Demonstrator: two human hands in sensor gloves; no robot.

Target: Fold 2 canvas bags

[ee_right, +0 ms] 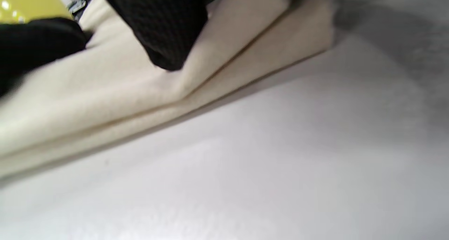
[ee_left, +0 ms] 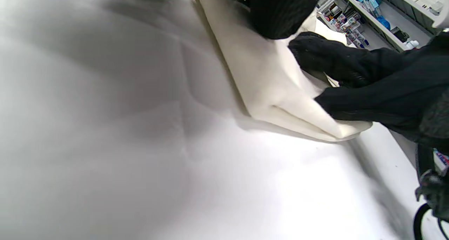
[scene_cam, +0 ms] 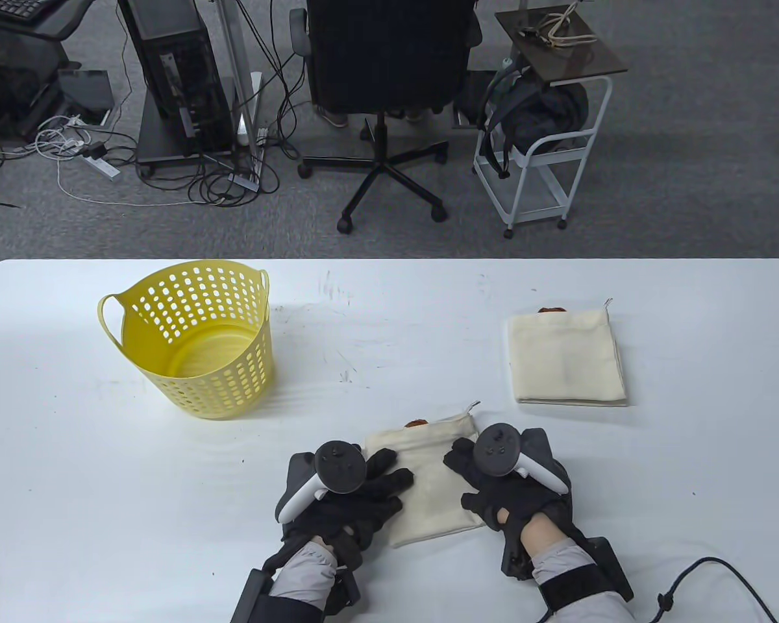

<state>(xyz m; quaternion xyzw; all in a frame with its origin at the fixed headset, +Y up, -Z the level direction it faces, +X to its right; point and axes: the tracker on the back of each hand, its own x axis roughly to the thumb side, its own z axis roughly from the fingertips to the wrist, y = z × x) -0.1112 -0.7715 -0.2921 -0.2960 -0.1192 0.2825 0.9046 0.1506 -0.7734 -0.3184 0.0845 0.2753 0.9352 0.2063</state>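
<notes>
Near canvas bag (scene_cam: 428,483) lies folded btwn both hands — fingers (scene_cam: 389,480) flat, pressing its sides (L & R).

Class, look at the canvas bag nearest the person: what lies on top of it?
Both gloved hands, left hand and right hand, rest on the near canvas bag. The cloth beneath their fingers is hidden.

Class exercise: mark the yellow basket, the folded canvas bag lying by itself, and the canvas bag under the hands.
yellow basket (scene_cam: 230,383), table view, on its perforated front wall.
folded canvas bag (scene_cam: 565,360), table view, middle of its top layer.
canvas bag under the hands (scene_cam: 432,483), table view, bare cloth between both hands.
</notes>
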